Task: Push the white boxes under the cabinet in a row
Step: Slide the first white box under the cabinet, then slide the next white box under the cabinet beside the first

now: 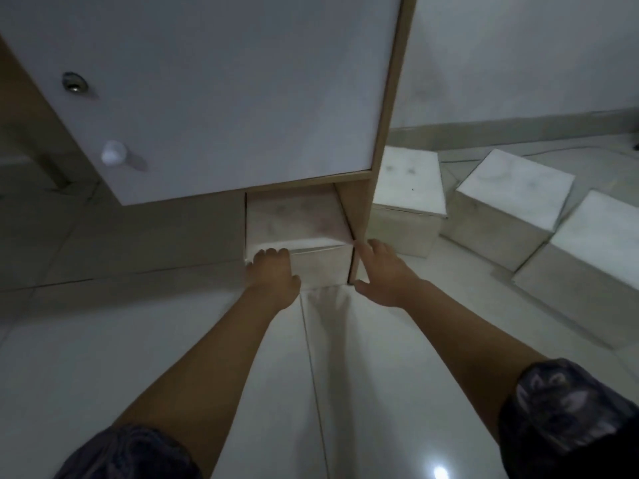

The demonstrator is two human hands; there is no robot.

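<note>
A pale tiled floor (148, 357) with thin grout lines runs to a white wall (518, 57) with a grey skirting strip. A cabinet (207, 81) with a white door and wood-coloured edges stands on the floor, leaving a low gap beneath it.

One white box (294, 223) sits partly inside that gap, against the cabinet's right side panel, its long axis running back toward the wall and its near face sticking out. Three more white boxes (511, 188) stand on the floor to the right of the cabinet, close together and turned at differing angles.

The left hand (273, 274) lies flat on the box's near face at its left corner, fingers together, gripping nothing. The right hand (383, 271) has spread fingers reaching to the box's upper right corner by the panel.
</note>
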